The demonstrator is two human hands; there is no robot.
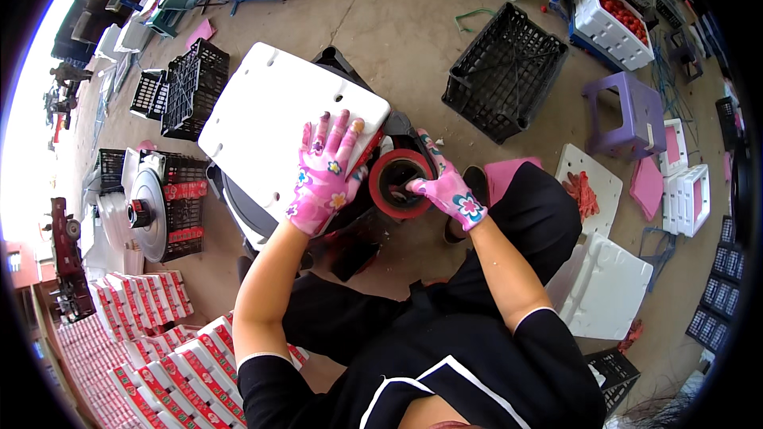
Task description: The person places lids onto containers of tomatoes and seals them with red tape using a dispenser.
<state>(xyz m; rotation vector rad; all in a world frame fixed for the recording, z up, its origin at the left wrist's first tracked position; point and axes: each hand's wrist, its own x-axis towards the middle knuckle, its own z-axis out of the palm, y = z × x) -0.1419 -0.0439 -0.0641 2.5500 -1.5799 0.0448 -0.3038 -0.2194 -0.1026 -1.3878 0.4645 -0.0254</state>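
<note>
A white foam lid [270, 111] lies tilted in front of me on top of a dark support. My left hand [324, 179], in a pink flowered glove with bare fingertips, rests flat on the lid's near right part with the fingers spread. My right hand [451, 192], gloved the same way, grips a roll of red tape [380, 205] at the lid's right edge. Its thumb reaches into the roll's core, and its other fingers lie along the far side. A strip of red [370, 148] shows at the lid's edge near the roll. What lies under the lid is mostly hidden.
A black plastic crate [509, 71] stands ahead on the right, near a purple stool [628, 115]. Foam boxes of red fruit [616, 24] sit farther back. Stacked white and red boxes [187, 381] fill the lower left. More foam lids [604, 290] lie at right.
</note>
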